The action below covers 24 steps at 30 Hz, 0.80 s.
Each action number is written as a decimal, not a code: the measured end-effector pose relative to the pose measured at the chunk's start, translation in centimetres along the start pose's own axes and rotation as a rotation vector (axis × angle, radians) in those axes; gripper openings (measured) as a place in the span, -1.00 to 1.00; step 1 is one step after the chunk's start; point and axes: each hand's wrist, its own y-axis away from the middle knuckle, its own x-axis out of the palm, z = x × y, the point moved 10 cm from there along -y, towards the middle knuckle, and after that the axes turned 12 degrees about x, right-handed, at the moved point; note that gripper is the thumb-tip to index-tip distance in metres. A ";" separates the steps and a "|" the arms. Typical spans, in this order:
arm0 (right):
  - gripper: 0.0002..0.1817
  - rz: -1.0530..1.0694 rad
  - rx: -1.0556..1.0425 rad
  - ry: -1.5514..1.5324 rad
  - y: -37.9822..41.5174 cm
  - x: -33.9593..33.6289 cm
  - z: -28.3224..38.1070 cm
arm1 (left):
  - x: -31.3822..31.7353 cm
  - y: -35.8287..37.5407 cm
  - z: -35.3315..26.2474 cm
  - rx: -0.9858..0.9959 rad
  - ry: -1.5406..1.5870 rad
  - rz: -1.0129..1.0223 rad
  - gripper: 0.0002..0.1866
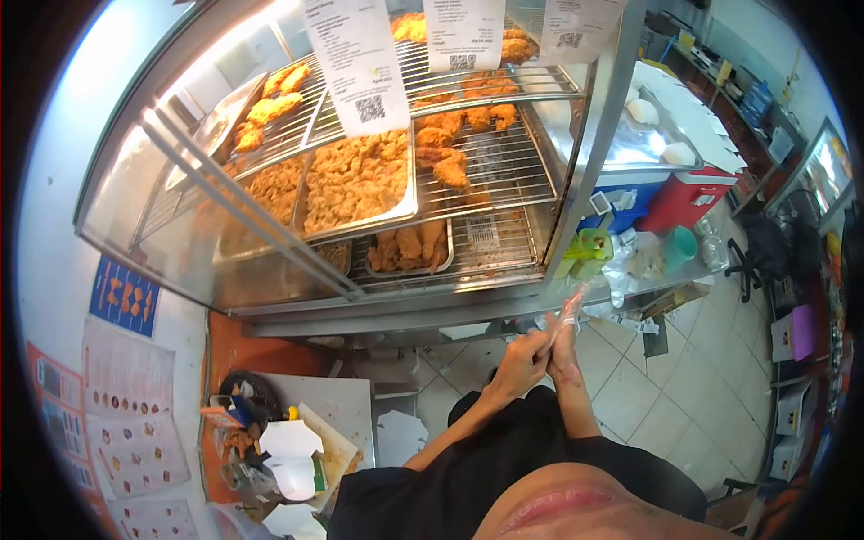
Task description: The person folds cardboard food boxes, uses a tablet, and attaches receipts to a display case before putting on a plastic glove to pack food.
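Note:
My right hand (565, 353) is raised in front of the display case with its fingers stretched out and close together. A clear plastic glove (567, 317) covers its fingers. My left hand (520, 367) is closed at the side of the right one, its fingers gripping the glove near the palm. Just above and left of both hands stands the glass display case (396, 301), lit from inside. Fried chicken pieces (443, 162) lie on its wire racks, and a tray of small fried bits (355, 180) sits at its middle level.
Right of the case, a metal counter holds a green container (587, 247), plastic bags (641, 256) and a teal cup (679, 245). Blue and red coolers (691, 196) stand behind. At lower left, a small table (337, 396) carries an open white box (292, 459).

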 end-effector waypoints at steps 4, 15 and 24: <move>-0.20 -0.209 -0.364 0.446 0.5 0.2 5.6 | 0.9 -3.5 2.6 -0.262 0.264 -0.023 -0.87; -0.21 -0.432 -0.515 -0.030 -7.4 -12.4 10.6 | 8.5 -9.5 -3.5 0.340 0.129 0.308 -0.88; -0.07 0.096 -0.211 -0.187 -7.8 -5.6 20.0 | 12.9 -14.4 -7.5 0.558 0.005 0.378 -0.89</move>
